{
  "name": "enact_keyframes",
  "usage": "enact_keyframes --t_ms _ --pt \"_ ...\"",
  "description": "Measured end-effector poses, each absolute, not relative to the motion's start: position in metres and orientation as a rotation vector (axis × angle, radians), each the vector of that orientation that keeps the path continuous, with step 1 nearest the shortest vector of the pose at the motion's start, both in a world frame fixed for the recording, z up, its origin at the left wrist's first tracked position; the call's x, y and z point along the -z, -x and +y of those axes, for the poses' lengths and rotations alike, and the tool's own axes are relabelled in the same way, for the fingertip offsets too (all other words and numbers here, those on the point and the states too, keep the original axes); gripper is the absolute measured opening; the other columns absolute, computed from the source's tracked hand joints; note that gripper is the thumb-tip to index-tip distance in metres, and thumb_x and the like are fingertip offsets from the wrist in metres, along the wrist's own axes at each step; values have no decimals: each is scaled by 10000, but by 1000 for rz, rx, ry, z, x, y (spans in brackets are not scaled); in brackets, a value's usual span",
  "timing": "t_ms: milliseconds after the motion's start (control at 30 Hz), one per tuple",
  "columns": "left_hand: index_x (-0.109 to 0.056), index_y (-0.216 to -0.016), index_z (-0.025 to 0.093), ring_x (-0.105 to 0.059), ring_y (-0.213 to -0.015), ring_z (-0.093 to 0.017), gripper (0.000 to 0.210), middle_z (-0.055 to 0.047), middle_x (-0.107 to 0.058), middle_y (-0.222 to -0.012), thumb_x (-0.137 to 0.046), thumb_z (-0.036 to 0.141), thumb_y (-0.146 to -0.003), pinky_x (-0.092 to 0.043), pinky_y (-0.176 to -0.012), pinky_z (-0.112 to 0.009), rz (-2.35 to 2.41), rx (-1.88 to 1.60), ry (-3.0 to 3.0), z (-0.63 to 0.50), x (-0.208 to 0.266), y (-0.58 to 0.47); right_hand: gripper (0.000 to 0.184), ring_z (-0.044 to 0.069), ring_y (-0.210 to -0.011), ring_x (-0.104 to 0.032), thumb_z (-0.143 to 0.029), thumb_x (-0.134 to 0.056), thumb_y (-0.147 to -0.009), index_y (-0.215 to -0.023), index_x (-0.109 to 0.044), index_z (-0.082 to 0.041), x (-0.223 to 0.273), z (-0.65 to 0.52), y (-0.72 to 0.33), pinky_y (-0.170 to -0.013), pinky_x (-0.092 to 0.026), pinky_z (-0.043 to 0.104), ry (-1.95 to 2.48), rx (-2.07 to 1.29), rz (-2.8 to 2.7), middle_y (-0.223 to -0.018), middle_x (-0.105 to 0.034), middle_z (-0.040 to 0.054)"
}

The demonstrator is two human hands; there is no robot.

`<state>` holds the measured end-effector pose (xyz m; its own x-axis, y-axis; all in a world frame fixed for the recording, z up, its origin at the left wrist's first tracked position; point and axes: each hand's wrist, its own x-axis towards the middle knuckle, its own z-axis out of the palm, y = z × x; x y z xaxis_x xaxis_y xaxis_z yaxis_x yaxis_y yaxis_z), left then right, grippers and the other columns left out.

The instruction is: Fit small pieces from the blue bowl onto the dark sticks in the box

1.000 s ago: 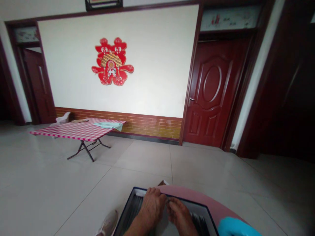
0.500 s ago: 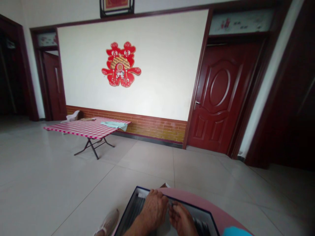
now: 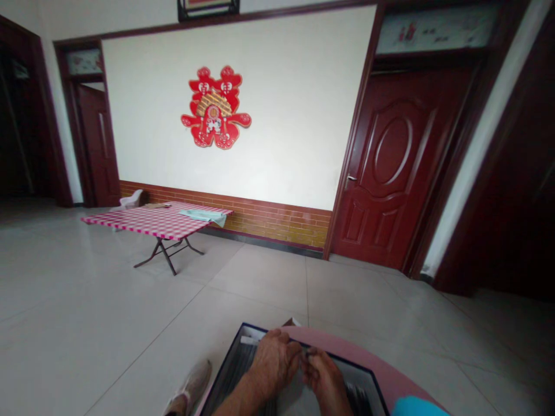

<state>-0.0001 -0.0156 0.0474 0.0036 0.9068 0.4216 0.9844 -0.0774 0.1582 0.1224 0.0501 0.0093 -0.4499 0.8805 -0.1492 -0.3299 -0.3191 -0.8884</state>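
Note:
Both hands are close together over a shallow dark-rimmed box (image 3: 368, 372) at the bottom of the view. My left hand (image 3: 277, 361) is closed, its fingers bent in toward the other hand. My right hand (image 3: 323, 375) is pinched, thumb against fingers, around a small dark piece (image 3: 306, 351) too small to name. The fingertips of the two hands nearly meet at that piece. Rows of thin dark strips (image 3: 236, 372) fill the box's left side, and more dark slim pieces (image 3: 358, 398) lie at its right. My wrists and arms hide the box's middle.
The box rests on a pink round-edged surface (image 3: 342, 345). A bright blue item (image 3: 418, 406) shows at bottom right, a shoe (image 3: 193, 384) at left. Farther off stand a folding table (image 3: 143, 222) with a checked cover and a red door (image 3: 390, 173).
The view has tilted slightly, so the room sits a little higher in the picture. My two hands have moved slightly right in the picture, still together over the box.

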Motion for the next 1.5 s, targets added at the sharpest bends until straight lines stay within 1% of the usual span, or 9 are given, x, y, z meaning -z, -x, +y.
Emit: enact_keyframes --t_ms 300,467,600,733,867,1100,1233,1367,1500 --pt "-565 -789 186 -546 -763 -178 93 -26 -605 -766 -477 157 -801 -399 -737 -286 -1914 710 2006 -11 -35 1 289 144 -628 -613 -339 -694 -563 -783 -594 -180 -12 54 -128 -597 -469 250 858 -1811 -1029 -668 -670 -9" --pt "-578 -775 199 -557 -726 -173 128 -24 -604 -729 -461 173 -822 -403 -702 -273 -1957 650 2044 -13 -43 -1 219 156 -633 -612 -328 -563 -646 -785 -604 -164 -41 56 -125 -555 -451 247 1023 -1570 -1417 -652 -653 13" --pt "-603 -812 215 -565 -714 -164 200 -28 -609 -729 -411 189 -864 -397 -667 -255 -1961 581 2104 -15 -48 0 195 141 -576 -576 -292 -601 -618 -762 -646 -169 -75 62 -140 -506 -414 225 1037 -1470 -1533 -593 -630 -12" --pt "-615 -848 235 -581 -739 -167 229 -27 -619 -745 -390 232 -888 -398 -659 -251 -1949 552 2177 -15 -46 2 188 160 -635 -590 -323 -578 -663 -748 -663 -178 -91 68 -196 -591 -445 250 1056 -1170 -1744 -631 -653 0" --pt "-624 -853 243 -598 -749 -178 260 -31 -631 -742 -369 264 -901 -406 -671 -266 -1969 555 2205 -15 -45 3 206 201 -755 -634 -317 -542 -668 -746 -682 -187 -84 74 -273 -738 -466 293 1172 -811 -1947 -763 -705 40" --pt "-627 -845 222 -609 -750 -185 299 -43 -646 -754 -344 295 -910 -415 -669 -271 -1977 587 2232 -16 -47 0 220 222 -739 -654 -287 -530 -601 -718 -707 -227 -50 79 -343 -733 -485 327 1425 -506 -2197 -770 -723 50" --pt "-623 -821 210 -610 -744 -193 284 -48 -650 -747 -365 301 -900 -427 -668 -278 -1981 576 2218 -17 -48 -3 305 223 -750 -650 -337 -537 -641 -861 -693 -196 -55 80 -310 -741 -499 337 1363 -444 -2079 -880 -706 95" --pt "-620 -817 204 -613 -743 -194 282 -52 -653 -753 -368 303 -898 -437 -672 -283 -1993 581 2201 -17 -49 -5 294 211 -909 -619 -347 -459 -762 -894 -670 -190 -71 64 -223 -832 -458 302 1079 -578 -2096 -952 -691 91" --pt "-612 -811 200 -618 -751 -198 268 -54 -658 -760 -373 288 -894 -443 -680 -292 -1998 600 2177 -18 -48 -5 319 191 -684 -606 -357 -402 -804 -707 -650 -183 -66 47 -149 -659 -460 291 991 -772 -2174 -708 -681 62"
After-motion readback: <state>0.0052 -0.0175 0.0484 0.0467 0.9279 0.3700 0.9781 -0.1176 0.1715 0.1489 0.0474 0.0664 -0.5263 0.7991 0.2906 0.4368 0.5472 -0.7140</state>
